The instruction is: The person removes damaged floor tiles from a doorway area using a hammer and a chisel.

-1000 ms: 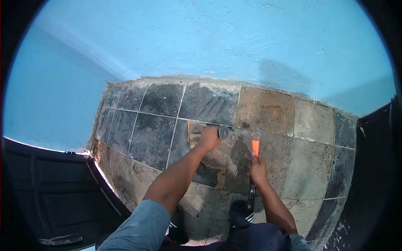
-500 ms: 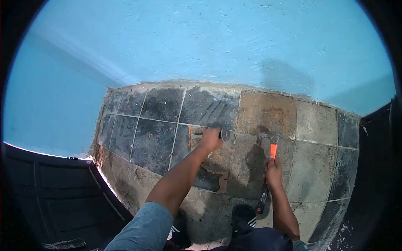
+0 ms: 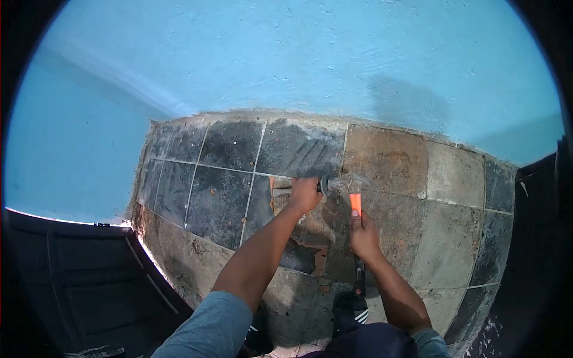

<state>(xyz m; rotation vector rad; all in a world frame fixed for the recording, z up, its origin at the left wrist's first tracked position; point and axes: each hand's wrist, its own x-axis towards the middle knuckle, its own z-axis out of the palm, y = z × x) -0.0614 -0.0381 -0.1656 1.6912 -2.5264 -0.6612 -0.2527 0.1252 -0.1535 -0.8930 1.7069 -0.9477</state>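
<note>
My left hand (image 3: 304, 194) is closed around a metal chisel (image 3: 324, 185) that lies along a grout line of the tiled floor (image 3: 221, 197), its round struck end pointing right. My right hand (image 3: 363, 234) grips a hammer with an orange-and-black handle (image 3: 356, 204). The blurred hammer head (image 3: 346, 182) is right at the chisel's end. A patch of broken tile with reddish chips (image 3: 315, 253) shows just below my left forearm.
A blue wall (image 3: 310, 59) rises behind the tiles and along the left. Dark door panels stand at left (image 3: 71, 280) and right (image 3: 534, 238). My shoes (image 3: 349, 304) rest on the tiles near the bottom.
The hammer was drawn back to the right half a second ago; it has swung left and its head now meets the chisel's end. My left hand holds steady.
</note>
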